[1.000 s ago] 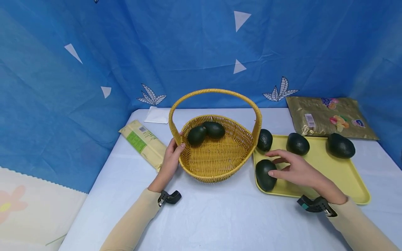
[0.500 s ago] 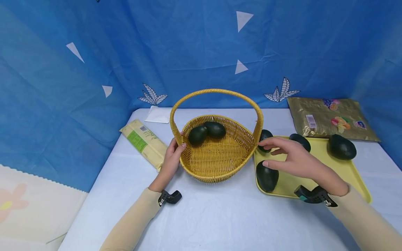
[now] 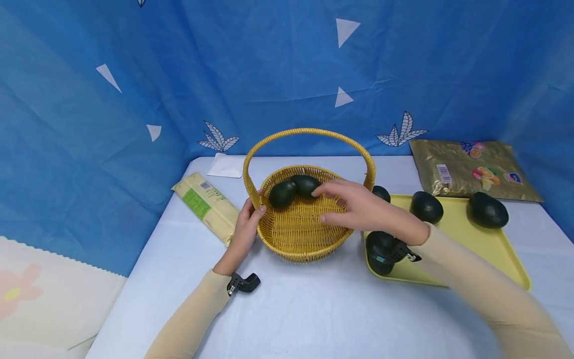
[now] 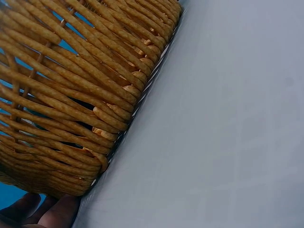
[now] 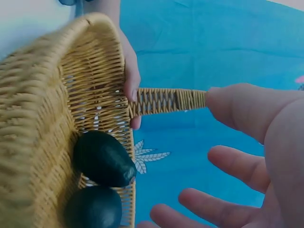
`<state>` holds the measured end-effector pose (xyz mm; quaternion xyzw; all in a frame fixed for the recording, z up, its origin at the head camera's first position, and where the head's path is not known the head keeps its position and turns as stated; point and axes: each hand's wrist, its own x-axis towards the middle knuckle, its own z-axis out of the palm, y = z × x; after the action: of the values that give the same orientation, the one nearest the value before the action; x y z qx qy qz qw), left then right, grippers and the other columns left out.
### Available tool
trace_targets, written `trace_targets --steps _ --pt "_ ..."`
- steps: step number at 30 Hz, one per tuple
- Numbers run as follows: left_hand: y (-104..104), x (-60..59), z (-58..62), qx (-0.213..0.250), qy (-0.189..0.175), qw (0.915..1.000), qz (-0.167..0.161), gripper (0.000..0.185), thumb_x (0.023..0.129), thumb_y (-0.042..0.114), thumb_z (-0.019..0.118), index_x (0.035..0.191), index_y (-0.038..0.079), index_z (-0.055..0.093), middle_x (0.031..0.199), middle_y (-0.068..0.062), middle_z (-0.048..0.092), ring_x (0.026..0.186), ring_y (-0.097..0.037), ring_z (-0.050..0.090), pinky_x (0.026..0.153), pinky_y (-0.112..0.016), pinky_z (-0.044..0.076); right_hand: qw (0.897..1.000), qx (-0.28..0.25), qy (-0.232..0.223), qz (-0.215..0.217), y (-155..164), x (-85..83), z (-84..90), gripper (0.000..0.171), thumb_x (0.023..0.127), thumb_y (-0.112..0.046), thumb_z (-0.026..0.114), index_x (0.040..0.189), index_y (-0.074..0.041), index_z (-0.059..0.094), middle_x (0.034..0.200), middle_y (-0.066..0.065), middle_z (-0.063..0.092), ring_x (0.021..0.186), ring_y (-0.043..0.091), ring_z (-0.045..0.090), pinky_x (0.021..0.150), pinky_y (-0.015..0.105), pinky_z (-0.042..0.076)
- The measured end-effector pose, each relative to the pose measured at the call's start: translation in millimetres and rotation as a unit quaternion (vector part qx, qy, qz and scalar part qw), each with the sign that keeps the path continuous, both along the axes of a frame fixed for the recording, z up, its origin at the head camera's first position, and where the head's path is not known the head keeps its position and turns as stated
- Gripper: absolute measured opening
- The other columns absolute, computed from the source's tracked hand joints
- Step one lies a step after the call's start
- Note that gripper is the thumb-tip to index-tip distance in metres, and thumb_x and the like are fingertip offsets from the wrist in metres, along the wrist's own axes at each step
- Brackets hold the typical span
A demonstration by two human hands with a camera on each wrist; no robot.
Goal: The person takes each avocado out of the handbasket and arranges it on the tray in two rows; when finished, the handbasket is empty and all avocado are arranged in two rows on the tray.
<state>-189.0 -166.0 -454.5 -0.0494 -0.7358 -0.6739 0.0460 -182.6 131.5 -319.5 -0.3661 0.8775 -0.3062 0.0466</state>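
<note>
A yellow wicker basket (image 3: 305,234) with a tall arched handle stands mid-table. Inside it, toward the back left, lie two dark green avocados (image 5: 104,159), touching each other. My left hand (image 3: 245,224) grips the basket's left rim where the handle meets it, thumb over the edge and fingers outside. My right hand (image 3: 358,207) hovers over the basket's right half with fingers spread and nothing in them; its index fingertip overlaps the right-hand avocado (image 3: 306,186) in the head view. In the right wrist view its thumb and fingers (image 5: 232,166) are apart in front of the basket.
To the right, a yellow tray (image 3: 475,249) holds several avocados (image 3: 488,210), one partly behind the right wrist strap. A gold printed packet (image 3: 475,169) lies behind it. Left of the basket are a cream-and-green packet (image 3: 206,207) and a small white packet (image 3: 225,165).
My right hand has moved left from beside the front-left avocado on the tray, past the handle's right base, to over the basket. My left hand keeps its grip on the rim.
</note>
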Motion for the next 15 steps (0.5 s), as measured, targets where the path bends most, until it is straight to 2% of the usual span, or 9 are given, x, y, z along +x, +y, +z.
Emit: trace_targets --steps 6,12,15 --pt "-1.1 0.1 -0.5 -0.001 -0.001 1.0 0.001 0.051 0.104 0.015 0.05 0.155 0.011 0.042 0.16 -0.011 0.043 0.147 -0.026 0.041 0.121 -0.047 0.032 0.999 0.017 -0.029 -0.003 -28.4 -28.0 -3.8 0.052 0.094 -0.027 0.071 0.141 -0.011 0.057 0.143 0.013 0.057 0.124 0.035 0.059 0.091 0.049 0.053" --pt "0.3 -0.5 -0.4 0.002 0.004 1.0 0.001 0.052 0.104 0.015 0.051 0.155 0.01 0.041 0.159 -0.012 0.044 0.146 -0.028 0.043 0.121 -0.049 0.033 0.996 0.041 -0.065 -0.042 -42.2 -55.9 -15.7 0.048 0.097 -0.023 0.068 0.143 -0.011 0.056 0.15 0.018 0.05 0.137 0.039 0.048 0.106 0.056 0.045" --pt "0.6 0.2 0.3 0.002 0.007 1.0 0.002 0.052 0.104 0.015 0.051 0.155 0.01 0.041 0.16 -0.013 0.044 0.146 -0.029 0.043 0.121 -0.049 0.033 0.994 0.055 -0.075 -0.057 -47.0 -66.6 -20.8 0.046 0.098 -0.022 0.067 0.141 -0.012 0.058 0.15 0.019 0.051 0.138 0.039 0.048 0.107 0.056 0.045"
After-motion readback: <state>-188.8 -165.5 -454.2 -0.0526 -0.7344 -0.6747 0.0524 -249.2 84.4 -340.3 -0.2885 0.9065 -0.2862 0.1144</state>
